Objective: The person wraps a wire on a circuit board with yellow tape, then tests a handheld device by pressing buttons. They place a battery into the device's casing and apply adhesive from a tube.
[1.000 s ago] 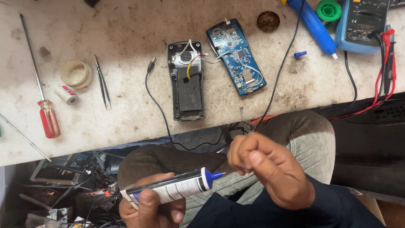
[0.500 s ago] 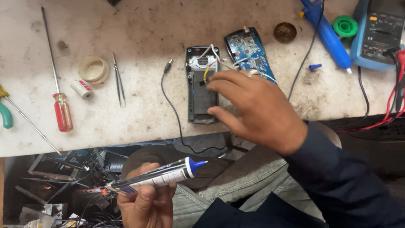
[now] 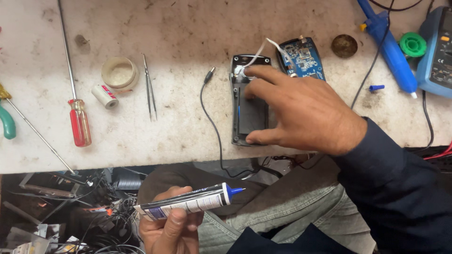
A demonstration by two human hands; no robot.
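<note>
while the right hand point(image 3: 301, 110) rests spread fingers on one dark handset shell point(image 3: 249, 106) on the workbench point(image 3: 188, 42), seemingly just touching, the left hand point(image 3: 169, 228) grips one glue tube point(image 3: 188, 201). beyond: one circuit board point(image 3: 303, 59), two screwdrivers point(image 3: 77, 117).

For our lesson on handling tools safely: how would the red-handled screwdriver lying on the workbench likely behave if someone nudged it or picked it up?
The red-handled screwdriver has a rounded handle, so a sideways nudge would probably make it roll on the flat workbench. Its long thin metal shaft looks stiff, unlikely to flop. Lifted by the handle, it may feel tip-heavy, since the shaft reaches far beyond the grip.
</note>
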